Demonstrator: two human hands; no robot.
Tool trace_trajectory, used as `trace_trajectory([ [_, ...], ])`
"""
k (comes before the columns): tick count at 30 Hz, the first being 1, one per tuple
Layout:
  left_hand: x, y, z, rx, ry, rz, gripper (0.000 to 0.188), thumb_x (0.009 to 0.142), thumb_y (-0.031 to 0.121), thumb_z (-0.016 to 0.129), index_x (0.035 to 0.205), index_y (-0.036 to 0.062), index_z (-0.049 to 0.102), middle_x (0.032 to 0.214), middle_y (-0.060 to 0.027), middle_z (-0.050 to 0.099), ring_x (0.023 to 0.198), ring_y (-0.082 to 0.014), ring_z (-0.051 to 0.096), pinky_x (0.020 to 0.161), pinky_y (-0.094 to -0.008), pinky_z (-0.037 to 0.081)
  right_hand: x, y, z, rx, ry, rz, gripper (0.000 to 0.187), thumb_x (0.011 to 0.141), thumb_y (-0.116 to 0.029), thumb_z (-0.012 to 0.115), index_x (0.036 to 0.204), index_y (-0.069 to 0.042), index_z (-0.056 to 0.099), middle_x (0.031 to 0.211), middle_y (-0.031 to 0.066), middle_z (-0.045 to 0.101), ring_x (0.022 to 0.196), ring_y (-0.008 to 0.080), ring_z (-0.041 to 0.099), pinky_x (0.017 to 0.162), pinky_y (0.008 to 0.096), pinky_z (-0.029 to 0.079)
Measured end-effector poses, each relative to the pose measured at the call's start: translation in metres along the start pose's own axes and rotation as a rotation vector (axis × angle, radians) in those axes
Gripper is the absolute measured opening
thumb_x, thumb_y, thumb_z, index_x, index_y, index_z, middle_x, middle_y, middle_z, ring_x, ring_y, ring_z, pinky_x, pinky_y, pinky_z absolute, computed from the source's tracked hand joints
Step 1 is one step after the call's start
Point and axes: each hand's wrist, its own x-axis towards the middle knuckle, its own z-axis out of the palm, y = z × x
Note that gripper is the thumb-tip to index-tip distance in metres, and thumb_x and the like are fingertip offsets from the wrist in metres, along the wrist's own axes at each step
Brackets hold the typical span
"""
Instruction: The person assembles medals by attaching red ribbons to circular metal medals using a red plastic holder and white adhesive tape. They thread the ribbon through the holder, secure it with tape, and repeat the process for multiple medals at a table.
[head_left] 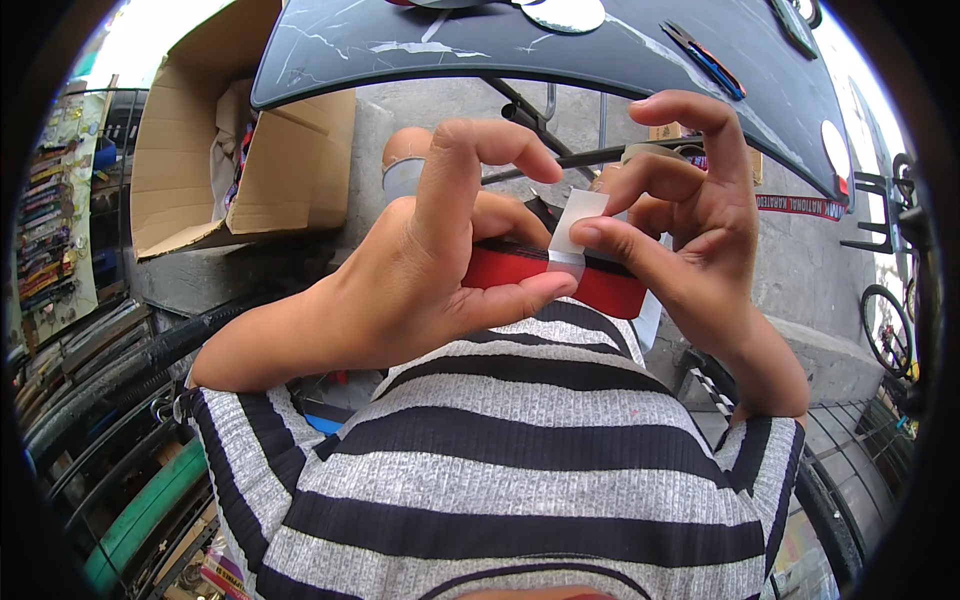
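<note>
A red band with a black edge [612, 290], perhaps a folded strap or ribbon, stretches between my hands in front of my chest. My left hand [430, 240] grips its left part, thumb along the near side and index finger arched above. Across the band lies a small white strip [580, 215], like paper or tape, its lower end folded over the red face near my left thumb tip. My right hand [705, 215] pinches the strip's upper part between thumb and fingers, with the index finger raised and curled. The fingers behind the band are partly hidden.
Ahead stands a dark marble-patterned table [420, 75] bearing pliers [706, 62] and a white disc [565, 12]. An open cardboard box [300, 175] sits at the left, beside metal racks. A printed red strap [800, 206] hangs near the table's right corner; a bicycle wheel [885, 330] is farther right.
</note>
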Motion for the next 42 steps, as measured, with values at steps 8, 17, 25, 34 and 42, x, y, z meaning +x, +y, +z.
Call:
trace_trajectory([
  [8, 0.01, 0.004, -0.004, 0.048, -0.104, -0.019, 0.078, 0.077, 0.0, 0.078, 0.135, 0.0001, 0.024, 0.132, -0.0123, 0.038, 0.103, -0.0165, 0.064, 0.084, -0.0243, 0.05, -0.004, -0.001, -0.007, -0.052, -0.001, -0.105, 0.067, 0.077, 0.009, 0.072, 0.131, -0.001, 0.034, 0.126, 0.0092, 0.048, 0.084, 0.0111, 0.066, 0.07, 0.023, 0.061],
  [17, 0.023, 0.002, 0.005, -0.102, -0.086, -0.151, 0.04, 0.085, 0.012, 0.074, 0.116, -0.0024, 0.053, 0.102, -0.0105, 0.058, 0.075, -0.0131, 0.063, 0.069, -0.0233, 0.048, -0.009, 0.005, -0.012, -0.056, 0.029, -0.087, 0.065, 0.077, 0.008, 0.073, 0.131, -0.001, 0.037, 0.129, 0.0105, 0.048, 0.086, 0.0121, 0.067, 0.066, 0.0227, 0.059],
  [25, 0.026, -0.001, 0.015, -0.442, -0.24, -0.347, 0.023, 0.094, 0.016, 0.062, 0.097, -0.0055, 0.067, 0.069, -0.0062, 0.063, 0.063, -0.0082, 0.057, 0.057, -0.0259, 0.045, -0.007, 0.008, -0.019, -0.026, 0.003, 0.006, 0.053, 0.077, 0.002, 0.075, 0.124, -0.001, 0.051, 0.116, 0.0094, 0.063, 0.085, 0.0118, 0.068, 0.069, 0.022, 0.057],
  [34, 0.036, -0.001, 0.036, -0.522, -0.233, -0.356, 0.025, 0.097, 0.02, 0.06, 0.102, -0.0041, 0.067, 0.068, 0.0, 0.057, 0.063, -0.0038, 0.049, 0.055, -0.0215, 0.04, -0.013, -0.018, -0.049, -0.26, -0.163, 0.033, 0.018, 0.075, -0.004, 0.077, 0.092, 0.0, 0.071, 0.093, 0.0087, 0.072, 0.083, 0.0159, 0.068, 0.079, 0.0308, 0.053],
  [42, 0.035, -0.011, 0.037, -0.51, -0.268, -0.303, 0.026, 0.099, 0.021, 0.056, 0.109, -0.0019, 0.063, 0.079, 0.0003, 0.059, 0.074, -0.0038, 0.05, 0.063, -0.0215, 0.042, -0.013, -0.015, -0.042, -0.748, -0.094, -0.335, 0.015, 0.073, -0.003, 0.076, 0.087, -0.003, 0.07, 0.085, 0.0066, 0.07, 0.086, 0.0201, 0.064, 0.078, 0.0316, 0.048],
])
